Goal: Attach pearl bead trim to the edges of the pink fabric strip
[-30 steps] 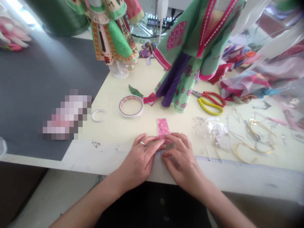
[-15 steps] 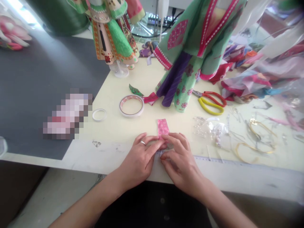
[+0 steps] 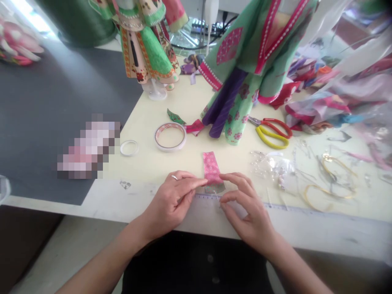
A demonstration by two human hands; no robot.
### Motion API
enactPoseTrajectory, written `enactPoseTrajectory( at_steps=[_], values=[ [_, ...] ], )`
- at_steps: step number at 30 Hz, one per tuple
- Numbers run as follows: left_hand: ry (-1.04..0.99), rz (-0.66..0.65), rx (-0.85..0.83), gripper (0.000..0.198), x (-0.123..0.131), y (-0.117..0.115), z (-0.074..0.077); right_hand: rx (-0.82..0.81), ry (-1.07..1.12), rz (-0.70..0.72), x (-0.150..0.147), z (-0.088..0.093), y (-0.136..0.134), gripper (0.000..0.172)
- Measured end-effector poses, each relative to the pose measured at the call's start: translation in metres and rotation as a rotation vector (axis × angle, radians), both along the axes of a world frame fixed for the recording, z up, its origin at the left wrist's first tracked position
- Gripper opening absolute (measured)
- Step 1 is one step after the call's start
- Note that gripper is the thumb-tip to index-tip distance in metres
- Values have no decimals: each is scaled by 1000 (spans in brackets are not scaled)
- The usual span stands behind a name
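Note:
A pink patterned strip lies flat on the cream table, with a shiny clear bit at its near end. My left hand, a ring on one finger, pinches thumb and forefinger together at the strip's lower left edge. My right hand is loosely curled. Its forefinger tip touches the strip's lower right corner and its thumb sits apart below, on a ruler along the table's front edge.
Behind the strip lie a tape roll, a small ring of tape and red-and-yellow scissors. Two dressed dolls stand further back. Clear bead bags, gold hoops and heaped fabric fill the right. A grey mat covers the left.
My hands have drawn apart from over the strip's near end, which now shows. The right hand slid right and back towards me; the left one shifted slightly left.

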State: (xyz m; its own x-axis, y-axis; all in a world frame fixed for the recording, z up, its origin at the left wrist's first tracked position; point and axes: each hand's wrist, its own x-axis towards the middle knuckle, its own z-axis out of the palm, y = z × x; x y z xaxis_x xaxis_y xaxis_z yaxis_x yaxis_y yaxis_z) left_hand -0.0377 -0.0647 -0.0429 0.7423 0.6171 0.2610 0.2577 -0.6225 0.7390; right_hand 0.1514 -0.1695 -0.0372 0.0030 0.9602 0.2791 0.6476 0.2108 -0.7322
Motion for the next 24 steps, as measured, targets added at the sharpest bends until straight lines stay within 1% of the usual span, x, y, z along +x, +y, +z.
enactPoseTrajectory(
  at_steps=[2, 4, 7, 10, 13, 16, 19, 21, 24],
  values=[
    [-36, 19, 62, 32, -1, -1, 1, -26, 35, -23, 3, -1, 0, 13],
    [-39, -17, 155, 33, 1, -4, 0, -52, 72, -21, 5, -1, 1, 13],
    [82, -106, 264, 34, 7, -9, -3, -89, 74, -6, 6, -2, 4, 12],
    [184, -130, 320, 26, 10, -8, -6, -108, 31, -8, 7, -3, 6, 13],
    [182, -148, 321, 21, 7, -1, -5, -134, 31, -6, 9, -2, 5, 12],
    [104, -135, 271, 22, 3, 3, -3, -161, 53, -23, 10, -1, 2, 11],
    [-9, -8, 180, 22, 2, -1, 1, -172, 78, -31, 10, 3, 0, 11],
    [-45, 60, 72, 21, 2, -5, 4, -180, 108, 0, 10, 6, -1, 11],
    [-20, 54, -166, 18, 5, -10, 9, -207, 171, 59, 10, 9, 0, 10]
  ],
)
